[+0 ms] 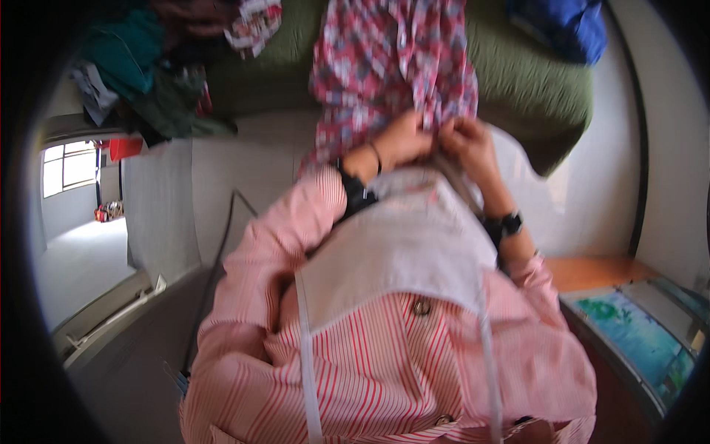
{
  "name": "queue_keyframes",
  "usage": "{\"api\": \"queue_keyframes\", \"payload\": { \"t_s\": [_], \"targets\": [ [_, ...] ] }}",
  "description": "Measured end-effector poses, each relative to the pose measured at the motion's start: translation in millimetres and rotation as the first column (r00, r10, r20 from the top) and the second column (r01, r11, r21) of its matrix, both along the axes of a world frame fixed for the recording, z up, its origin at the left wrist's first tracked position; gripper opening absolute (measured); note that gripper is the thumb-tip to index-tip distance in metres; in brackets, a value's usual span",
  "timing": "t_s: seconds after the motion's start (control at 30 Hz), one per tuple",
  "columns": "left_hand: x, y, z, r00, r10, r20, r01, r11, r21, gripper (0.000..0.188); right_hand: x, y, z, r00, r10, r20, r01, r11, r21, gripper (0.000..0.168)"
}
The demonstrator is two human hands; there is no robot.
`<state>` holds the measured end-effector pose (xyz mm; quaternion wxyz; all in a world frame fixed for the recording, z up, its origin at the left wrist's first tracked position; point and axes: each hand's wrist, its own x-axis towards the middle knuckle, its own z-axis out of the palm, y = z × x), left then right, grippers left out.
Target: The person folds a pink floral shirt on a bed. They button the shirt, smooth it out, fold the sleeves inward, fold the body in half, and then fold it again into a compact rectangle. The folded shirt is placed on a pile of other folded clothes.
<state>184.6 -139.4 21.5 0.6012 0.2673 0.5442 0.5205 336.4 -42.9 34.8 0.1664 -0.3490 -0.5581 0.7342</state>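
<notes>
A red, blue and white patterned garment [388,61] lies lengthwise over the green-covered bed or couch, and its near end hangs down towards me. My left hand [402,139] is at the garment's near end, its fingers bent on the cloth. Close on its right, my right hand [468,141] has thumb and fingers pinched together at the cloth's edge. Both hands are slightly blurred. Part of the cloth between them is hidden behind the fingers. Below them, a pale apron [399,250] covers the front of my striped shirt.
Heaped clothes [125,55] lie at the upper left, beside a small patterned cloth [254,25]. A blue cloth bundle [571,28] sits on the green cover [527,77] at the upper right. A black cable [224,244] runs by my left arm. A picture-topped surface [632,333] stands lower right.
</notes>
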Motion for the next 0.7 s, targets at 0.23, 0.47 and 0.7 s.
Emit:
{"api": "queue_keyframes", "payload": {
  "t_s": [0.23, 0.47, 0.7],
  "targets": [
    [-96, 11, 40, 0.959, 0.077, -0.274, -0.070, 0.997, 0.036, 0.019, 16, 48, 17, 0.986, -0.158, -0.050, 0.165, 0.968, 0.189, 0.007],
    [-243, 17, 65, 0.757, 0.438, -0.484, -0.447, 0.888, 0.106, 0.010, 1, 113, 38, 0.994, -0.094, -0.054, 0.104, 0.960, 0.260, 0.008],
    [-287, 71, 44, 0.563, 0.517, -0.644, -0.486, 0.838, 0.248, 0.030, -91, 175, 50, 0.996, -0.093, 0.011, 0.056, 0.680, 0.731, 0.010]
  ]
}}
